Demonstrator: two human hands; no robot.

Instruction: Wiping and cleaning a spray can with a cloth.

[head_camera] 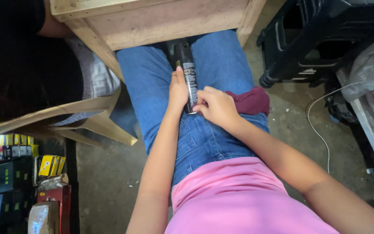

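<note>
My lap fills the view, and the far end of the spray can [186, 69] slips into the shadow under the wooden table [161, 19], so I can't make out its cap. My left hand [178, 91] lies flat along the can's left side, thumb up against it, fingers curled out of sight underneath. My right hand [215, 106] pinches the can's near end with its fingertips; what they are doing there is hidden. A dark red cloth [252, 99] peeks out just behind my right hand, mostly covered by the wrist.

Well to the left of my left arm, low down, sit stacked small boxes [50, 164], yellow and black, beside a red box and a packet wrapped in clear film; their print is too small to tell. A black plastic crate [308, 39] stands off past my right hand, cut by the edge, with a white cable [321, 130] looping on the floor.

The can is slim, black, with a pale label strip down its side, lying lengthwise between my thighs on the blue jeans [152, 78].
</note>
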